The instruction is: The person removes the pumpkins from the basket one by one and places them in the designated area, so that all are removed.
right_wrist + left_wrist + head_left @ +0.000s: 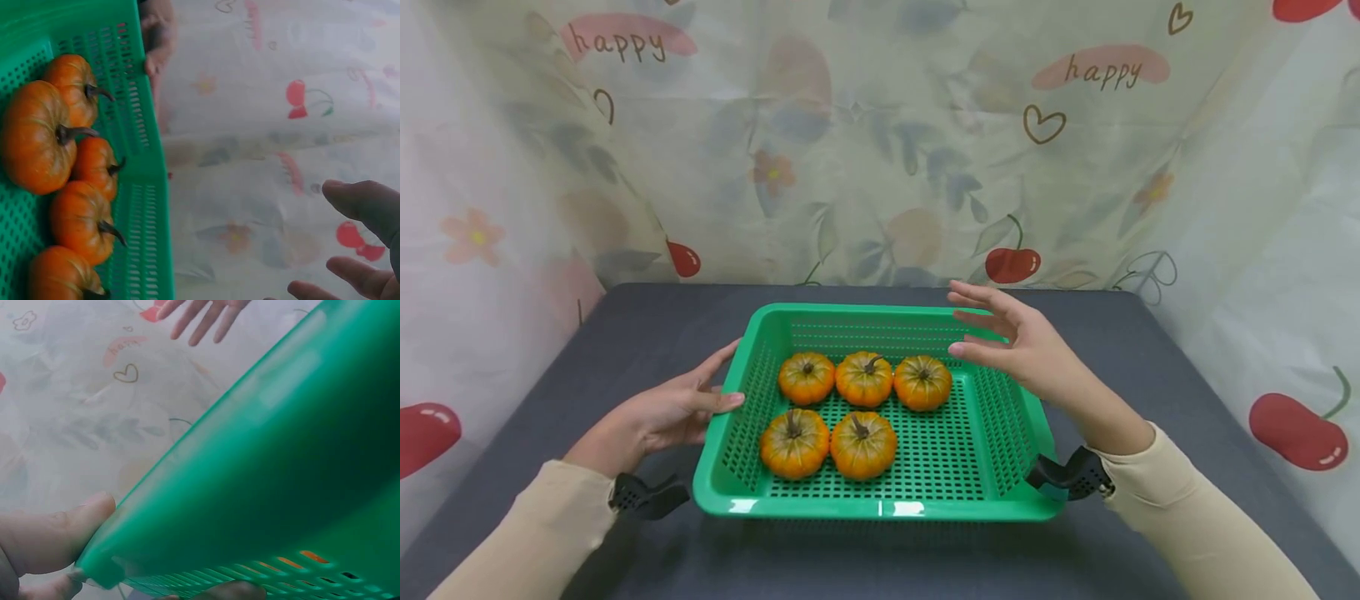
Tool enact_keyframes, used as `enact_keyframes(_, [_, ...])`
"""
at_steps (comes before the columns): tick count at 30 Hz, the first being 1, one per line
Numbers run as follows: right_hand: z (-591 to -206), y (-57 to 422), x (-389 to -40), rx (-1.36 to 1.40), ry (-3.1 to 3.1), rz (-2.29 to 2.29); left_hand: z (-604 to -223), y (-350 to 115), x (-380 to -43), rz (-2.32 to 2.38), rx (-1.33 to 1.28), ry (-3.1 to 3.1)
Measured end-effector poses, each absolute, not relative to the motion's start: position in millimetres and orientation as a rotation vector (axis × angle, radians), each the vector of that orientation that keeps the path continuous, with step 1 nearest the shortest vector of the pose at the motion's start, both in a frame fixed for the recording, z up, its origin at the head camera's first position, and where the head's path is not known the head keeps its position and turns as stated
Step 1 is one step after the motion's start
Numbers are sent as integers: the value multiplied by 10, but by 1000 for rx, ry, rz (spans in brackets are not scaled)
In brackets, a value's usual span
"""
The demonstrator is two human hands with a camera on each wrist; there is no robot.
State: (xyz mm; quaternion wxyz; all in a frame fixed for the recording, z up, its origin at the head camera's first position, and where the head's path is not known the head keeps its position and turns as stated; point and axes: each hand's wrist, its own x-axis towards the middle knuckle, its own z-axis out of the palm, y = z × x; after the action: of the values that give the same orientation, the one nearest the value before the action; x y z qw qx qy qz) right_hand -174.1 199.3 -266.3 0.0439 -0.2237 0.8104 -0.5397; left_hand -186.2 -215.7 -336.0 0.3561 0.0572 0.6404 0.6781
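Several small orange pumpkins [863,444] with brown stems sit in two rows in a green plastic basket [880,507] with slotted walls. My left hand [666,414] grips the basket's left rim; in the left wrist view its thumb [87,519] lies at the rim and fingertips show against the slotted wall. Above the basket's right back part, my right hand [1018,337] is spread with nothing in it. The right wrist view shows the right fingers [365,203] apart from the basket, with the pumpkins [81,222] off to the left.
The basket is over a dark grey tabletop [647,333]. Pale curtains [865,125] printed with cherries, hearts and flowers surround the table at the back and both sides. Black wrist straps [1075,475] stick out near the basket's front corners.
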Motion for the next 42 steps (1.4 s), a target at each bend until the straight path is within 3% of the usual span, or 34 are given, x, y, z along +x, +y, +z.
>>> enact_keyframes(22, [-3087,1410,-2021,-846,2203,-1278,-3354,-2152,-1862,1740,153,1666])
enact_keyframes(42, [-3316,1200,-2002,-883,2226,-819,-3367,-2161,-1875,1735,156,1660])
